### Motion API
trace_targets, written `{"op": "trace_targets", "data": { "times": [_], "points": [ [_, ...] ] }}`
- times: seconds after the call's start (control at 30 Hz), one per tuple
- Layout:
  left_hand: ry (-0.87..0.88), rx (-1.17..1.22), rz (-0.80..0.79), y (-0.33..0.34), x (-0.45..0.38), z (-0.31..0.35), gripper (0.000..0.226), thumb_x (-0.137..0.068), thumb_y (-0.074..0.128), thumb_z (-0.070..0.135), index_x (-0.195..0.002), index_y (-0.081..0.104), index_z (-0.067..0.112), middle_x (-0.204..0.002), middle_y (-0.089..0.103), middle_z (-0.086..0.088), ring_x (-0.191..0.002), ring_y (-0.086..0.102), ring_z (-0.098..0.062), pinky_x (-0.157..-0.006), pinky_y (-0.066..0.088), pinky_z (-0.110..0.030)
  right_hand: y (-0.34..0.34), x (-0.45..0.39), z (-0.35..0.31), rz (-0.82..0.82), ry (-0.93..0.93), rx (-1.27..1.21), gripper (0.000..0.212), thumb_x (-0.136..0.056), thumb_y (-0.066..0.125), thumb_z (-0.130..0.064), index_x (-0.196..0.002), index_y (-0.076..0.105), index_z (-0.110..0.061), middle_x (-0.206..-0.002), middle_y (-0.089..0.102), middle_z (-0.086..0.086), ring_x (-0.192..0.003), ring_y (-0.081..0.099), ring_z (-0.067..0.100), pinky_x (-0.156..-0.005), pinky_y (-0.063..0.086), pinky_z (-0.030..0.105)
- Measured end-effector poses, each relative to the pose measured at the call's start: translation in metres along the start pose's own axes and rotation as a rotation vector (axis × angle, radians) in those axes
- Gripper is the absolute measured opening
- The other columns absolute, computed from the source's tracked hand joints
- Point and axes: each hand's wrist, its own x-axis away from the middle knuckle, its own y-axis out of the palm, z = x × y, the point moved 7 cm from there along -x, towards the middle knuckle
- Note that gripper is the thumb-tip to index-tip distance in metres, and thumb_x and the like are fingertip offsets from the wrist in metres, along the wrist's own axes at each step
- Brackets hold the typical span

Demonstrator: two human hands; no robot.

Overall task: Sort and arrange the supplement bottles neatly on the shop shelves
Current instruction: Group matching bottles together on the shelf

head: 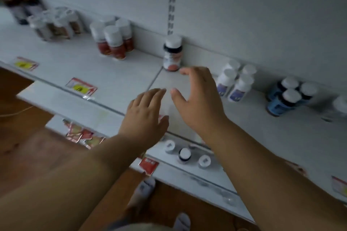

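Note:
A single white-capped bottle with a pink label (pixel 172 53) stands at the back of the white shelf (pixel 122 73). My right hand (pixel 197 97) hovers just in front of it, fingers spread and relaxed, holding nothing. My left hand (pixel 146 112) is beside it over the shelf's front edge, fingers straight and empty. Left of the bottle stands a group of red-labelled bottles (pixel 112 40). To the right are white bottles with purple labels (pixel 234 82) and blue bottles (pixel 287 95).
More blurred bottles (pixel 54 23) and dark ones (pixel 22 5) stand at the far left. Price tags (pixel 81 86) hang on the shelf edge. A lower shelf holds several bottles (pixel 185 154) seen from above. Wooden floor (pixel 28 146) and my feet lie below.

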Motion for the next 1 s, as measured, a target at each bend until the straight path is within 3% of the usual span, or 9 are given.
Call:
{"op": "trace_targets", "data": {
  "times": [0.07,0.17,0.2,0.3,0.43,0.6,0.8,1.0],
  "points": [
    [-0.033,-0.027,0.000,-0.016,0.023,-0.026,0.068,-0.089,0.059,0.038,-0.149,0.031,0.022,-0.148,0.042,-0.002,-0.136,0.036,-0.025,-0.111,0.030,-0.040,0.023,0.001,-0.032,-0.055,-0.022,-0.060,0.043,-0.088,0.068,-0.029,-0.126,0.052,-0.016,-0.124,0.053,0.007,-0.113,0.054,0.023,-0.091,0.049,0.034],
    [-0.100,-0.022,0.043,-0.042,0.045,-0.072,0.067,-0.090,0.058,0.039,-0.149,0.029,0.026,-0.143,0.050,-0.001,-0.132,0.042,-0.024,-0.108,0.034,-0.040,0.059,-0.001,-0.073,-0.192,-0.022,-0.114,0.048,-0.090,0.066,-0.033,-0.132,0.044,-0.023,-0.120,0.056,-0.001,-0.103,0.056,0.012,-0.078,0.043,0.014],
    [-0.128,-0.016,0.052,-0.047,0.050,-0.090,0.068,-0.091,0.057,0.039,-0.150,0.027,0.028,-0.143,0.049,0.000,-0.132,0.041,-0.024,-0.109,0.034,-0.040,0.072,-0.002,-0.086,-0.237,-0.024,-0.115,0.049,-0.091,0.065,-0.034,-0.133,0.042,-0.025,-0.117,0.057,-0.003,-0.099,0.057,0.010,-0.075,0.043,0.013],
    [-0.186,0.004,0.070,-0.062,0.065,-0.149,0.068,-0.092,0.059,0.040,-0.150,0.026,0.032,-0.143,0.049,0.003,-0.132,0.042,-0.024,-0.108,0.036,-0.041,0.112,-0.011,-0.128,-0.284,-0.048,-0.086,0.045,-0.093,0.062,-0.035,-0.133,0.041,-0.027,-0.110,0.057,-0.006,-0.093,0.058,0.008,-0.073,0.047,0.017],
    [-0.088,-0.003,0.069,-0.085,0.080,-0.234,0.050,-0.088,0.062,0.034,-0.134,0.043,0.033,-0.133,0.056,-0.002,-0.122,0.051,-0.029,-0.097,0.046,-0.046,0.182,-0.021,-0.192,-0.272,-0.048,-0.093,0.033,-0.093,0.062,-0.033,-0.123,0.049,-0.028,-0.114,0.049,-0.011,-0.095,0.053,0.002,-0.075,0.045,0.012],
    [-0.139,-0.004,0.016,-0.106,0.086,-0.335,0.049,-0.093,0.053,0.040,-0.140,0.041,0.035,-0.139,0.050,0.003,-0.128,0.044,-0.026,-0.103,0.040,-0.045,0.264,-0.027,-0.247,-0.363,0.017,-0.070,0.028,-0.095,0.059,-0.034,-0.122,0.049,-0.030,-0.112,0.044,-0.016,-0.100,0.055,0.005,-0.083,0.056,0.026],
    [-0.203,0.095,-0.067,-0.057,0.075,-0.416,0.055,-0.090,0.054,0.043,-0.143,0.040,0.033,-0.135,0.054,0.000,-0.123,0.049,-0.027,-0.100,0.042,-0.044,0.354,-0.011,-0.225,-0.458,0.153,0.058,0.031,-0.094,0.060,-0.034,-0.123,0.051,-0.028,-0.109,0.056,-0.011,-0.093,0.058,0.006,-0.079,0.056,0.030],
    [-0.320,0.285,-0.036,0.032,0.056,-0.467,0.056,-0.092,0.055,0.040,-0.144,0.039,0.031,-0.136,0.052,-0.007,-0.122,0.048,-0.031,-0.100,0.040,-0.045,0.448,-0.013,-0.135,-0.386,0.385,0.068,0.039,-0.090,0.067,-0.031,-0.124,0.047,-0.030,-0.131,0.051,-0.005,-0.110,0.058,0.010,-0.090,0.053,0.033]
  ]
}}
